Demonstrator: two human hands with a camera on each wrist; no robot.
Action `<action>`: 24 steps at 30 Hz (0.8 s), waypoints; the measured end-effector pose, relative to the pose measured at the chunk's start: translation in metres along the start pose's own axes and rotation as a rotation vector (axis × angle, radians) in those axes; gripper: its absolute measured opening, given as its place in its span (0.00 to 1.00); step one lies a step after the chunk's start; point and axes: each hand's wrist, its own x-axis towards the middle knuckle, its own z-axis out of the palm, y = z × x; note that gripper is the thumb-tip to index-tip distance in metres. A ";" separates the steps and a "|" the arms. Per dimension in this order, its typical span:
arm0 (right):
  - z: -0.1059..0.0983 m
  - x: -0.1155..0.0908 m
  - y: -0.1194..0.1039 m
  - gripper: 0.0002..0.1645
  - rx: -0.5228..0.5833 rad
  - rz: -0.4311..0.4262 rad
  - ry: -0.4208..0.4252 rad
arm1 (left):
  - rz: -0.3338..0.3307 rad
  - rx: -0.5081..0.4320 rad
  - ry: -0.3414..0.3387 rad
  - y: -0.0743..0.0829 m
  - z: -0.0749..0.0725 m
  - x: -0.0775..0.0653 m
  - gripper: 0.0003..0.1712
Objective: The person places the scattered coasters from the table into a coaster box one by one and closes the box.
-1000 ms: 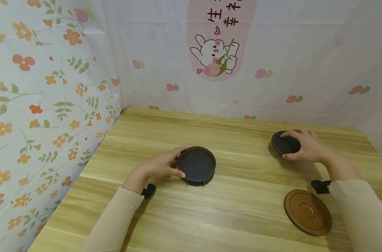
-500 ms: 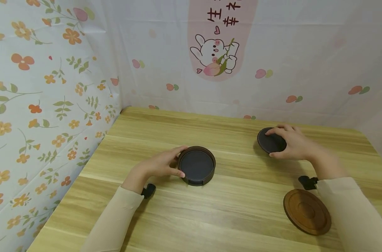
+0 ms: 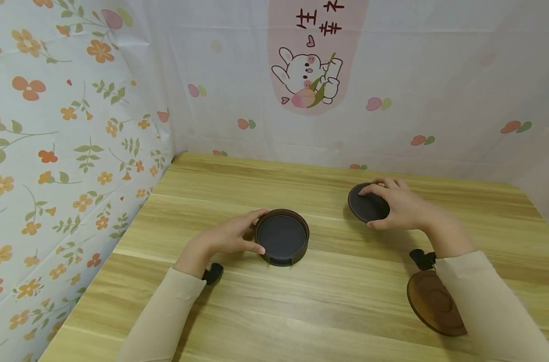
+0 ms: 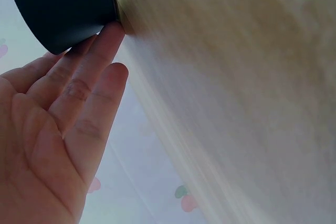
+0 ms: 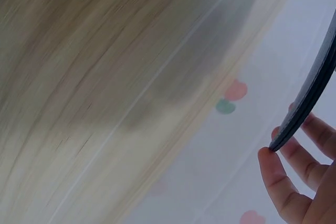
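Note:
A dark round coaster holder (image 3: 305, 245) stands on the table left of the middle, with a black coaster (image 3: 282, 236) lying flat inside. My left hand (image 3: 231, 235) grips its left side, thumb at the front rim and fingers behind. In the left wrist view, fingertips touch the dark outer wall of the holder (image 4: 63, 11). To the right, my right hand (image 3: 403, 205) pinches a round black coaster (image 3: 362, 202) by its edge, tilted above the table. From the right wrist view the coaster (image 5: 310, 93) is seen edge-on, and its shadow falls on the wood.
A brown wooden saucer (image 3: 428, 299) lies at the front right, partly covered by the right sleeve (image 3: 482, 301). The wood-grain table (image 3: 256, 311) ends at a printed cloth (image 3: 211, 65) behind; a flowered cloth (image 3: 43, 130) hangs along the left.
My right hand has carried the black coaster leftward, toward the holder. The right sleeve now covers part of the saucer. My left hand and the holder have stayed in place.

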 end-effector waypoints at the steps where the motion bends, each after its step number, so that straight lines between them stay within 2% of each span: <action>1: 0.001 0.001 -0.002 0.40 0.001 -0.005 -0.001 | -0.001 0.005 0.001 0.000 0.000 0.000 0.58; 17: 0.018 0.019 -0.044 0.40 0.049 -0.096 -0.010 | -0.007 -0.007 0.003 0.000 0.000 0.000 0.58; 24: 0.027 0.028 -0.066 0.40 0.060 -0.175 -0.002 | -0.001 -0.010 0.000 0.000 0.000 0.000 0.57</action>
